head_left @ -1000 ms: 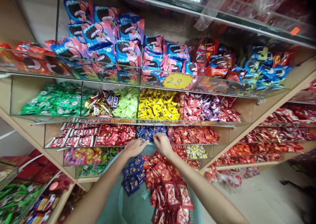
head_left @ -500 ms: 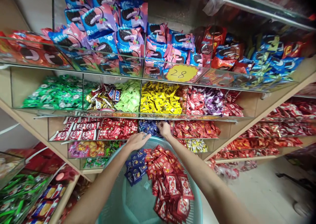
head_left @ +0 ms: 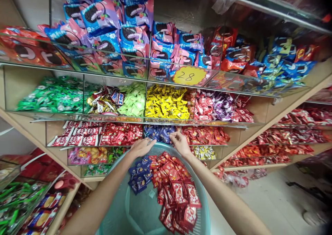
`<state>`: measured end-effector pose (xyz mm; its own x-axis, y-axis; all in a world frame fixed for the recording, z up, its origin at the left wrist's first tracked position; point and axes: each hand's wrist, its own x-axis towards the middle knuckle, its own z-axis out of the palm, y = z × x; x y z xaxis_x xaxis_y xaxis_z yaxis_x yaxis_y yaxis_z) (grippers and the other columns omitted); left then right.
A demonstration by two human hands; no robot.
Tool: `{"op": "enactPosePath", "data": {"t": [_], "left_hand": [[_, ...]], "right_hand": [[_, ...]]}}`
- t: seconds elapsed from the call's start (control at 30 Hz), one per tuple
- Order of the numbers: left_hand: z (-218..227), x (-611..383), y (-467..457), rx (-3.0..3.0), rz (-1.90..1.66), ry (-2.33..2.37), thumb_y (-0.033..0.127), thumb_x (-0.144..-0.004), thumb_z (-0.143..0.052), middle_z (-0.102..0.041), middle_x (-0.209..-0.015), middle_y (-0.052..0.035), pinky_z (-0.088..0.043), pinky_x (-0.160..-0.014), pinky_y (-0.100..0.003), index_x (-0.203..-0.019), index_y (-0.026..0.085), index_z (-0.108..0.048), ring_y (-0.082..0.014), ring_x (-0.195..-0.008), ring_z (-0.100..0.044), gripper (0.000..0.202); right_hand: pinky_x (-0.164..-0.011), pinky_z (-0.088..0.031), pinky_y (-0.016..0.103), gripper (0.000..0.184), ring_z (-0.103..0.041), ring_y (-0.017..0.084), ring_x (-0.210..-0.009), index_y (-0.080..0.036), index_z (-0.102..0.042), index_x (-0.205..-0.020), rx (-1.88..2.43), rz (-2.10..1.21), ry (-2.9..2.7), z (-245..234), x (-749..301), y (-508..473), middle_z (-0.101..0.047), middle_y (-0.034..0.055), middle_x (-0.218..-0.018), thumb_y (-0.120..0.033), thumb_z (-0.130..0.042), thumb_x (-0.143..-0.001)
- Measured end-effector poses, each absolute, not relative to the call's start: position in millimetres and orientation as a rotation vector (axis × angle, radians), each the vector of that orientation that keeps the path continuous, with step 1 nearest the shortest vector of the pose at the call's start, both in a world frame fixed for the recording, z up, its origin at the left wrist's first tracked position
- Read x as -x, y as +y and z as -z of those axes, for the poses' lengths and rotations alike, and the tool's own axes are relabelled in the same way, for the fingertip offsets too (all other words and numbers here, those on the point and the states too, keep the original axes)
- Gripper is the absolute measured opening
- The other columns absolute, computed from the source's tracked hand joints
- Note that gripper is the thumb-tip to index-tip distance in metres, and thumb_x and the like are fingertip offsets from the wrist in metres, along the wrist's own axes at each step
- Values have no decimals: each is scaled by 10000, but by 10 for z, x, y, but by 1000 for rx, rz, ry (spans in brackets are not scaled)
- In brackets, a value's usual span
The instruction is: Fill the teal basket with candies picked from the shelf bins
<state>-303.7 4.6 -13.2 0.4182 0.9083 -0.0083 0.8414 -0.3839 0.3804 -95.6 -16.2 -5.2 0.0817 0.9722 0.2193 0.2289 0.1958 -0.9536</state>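
A teal plastic basket (head_left: 208,207) is below my hands, its far rim up against the candy shelf. My left hand (head_left: 141,148) rests over that rim at the far left and grips it. Just above the rim, my right hand (head_left: 181,143) pinches a small dark-blue candy packet (head_left: 166,136) at the front of the compartment of blue packets (head_left: 153,132). Inside the basket, a cluster of blue candy packets (head_left: 140,175) lies at the far left. A larger heap of red candy packets (head_left: 178,192) fills the right side.
Red packets (head_left: 121,134) and more red packets (head_left: 198,134) flank the blue compartment. Above sit yellow candies (head_left: 167,103), green candies (head_left: 55,95) and a shelf of blue-pink cookie packs (head_left: 101,15). A yellow price tag (head_left: 189,76) marked 28 hangs on the glass edge.
My right hand has drawn back from the blue compartment, toward me and slightly right, with a blue packet at its fingertips. My left hand stays on the basket rim.
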Motion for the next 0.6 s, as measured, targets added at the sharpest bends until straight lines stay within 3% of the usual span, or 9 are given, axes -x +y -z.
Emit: {"op": "enactPosePath", "data": {"t": [0.13,0.23,0.37,0.47,0.6], "left_hand": [[146,3022,49,-2348,-264,1531,646,-811,-76,-637,-1015,-38,-398,-781,-317,-938,241,-621,-243,-930,-579,691],[139,3017,36,-2367,-258,1533,636,-817,-60,-630,-1033,-35,-405,-766,-323,-936,246,-621,-246,-919,-585,694],[129,3019,22,-2386,-271,1546,630,-824,-86,-634,-1016,-38,-405,-761,-310,-892,242,-627,-230,-898,-592,669],[145,3025,33,-2390,-255,1555,624,-828,-99,-641,-977,-45,-409,-737,-308,-865,236,-626,-230,-869,-601,655],[187,3029,59,-2427,-262,1536,610,-835,-108,-646,-947,-48,-410,-721,-305,-867,235,-621,-233,-860,-603,637]], "right_hand": [[-445,-447,230,352,-580,121,-489,-206,-418,-815,1129,-1173,-1268,-33,1035,-511,-499,-59,-613,-508,-560,-703],[-595,-510,302,344,-625,142,-599,-212,-408,-818,1037,-1324,-1158,-21,1119,-710,-490,-55,-664,-483,-586,-703],[-785,-475,351,298,-598,164,-805,-207,-469,-796,1011,-1210,-1241,30,1222,-845,-568,19,-851,-465,-592,-708],[-810,-447,335,249,-554,166,-866,-194,-502,-773,1052,-1057,-1380,65,1285,-873,-577,55,-983,-436,-557,-749],[-821,-433,313,174,-535,165,-921,-209,-501,-834,996,-1024,-1464,94,1362,-877,-564,47,-1019,-365,-546,-769]]}}
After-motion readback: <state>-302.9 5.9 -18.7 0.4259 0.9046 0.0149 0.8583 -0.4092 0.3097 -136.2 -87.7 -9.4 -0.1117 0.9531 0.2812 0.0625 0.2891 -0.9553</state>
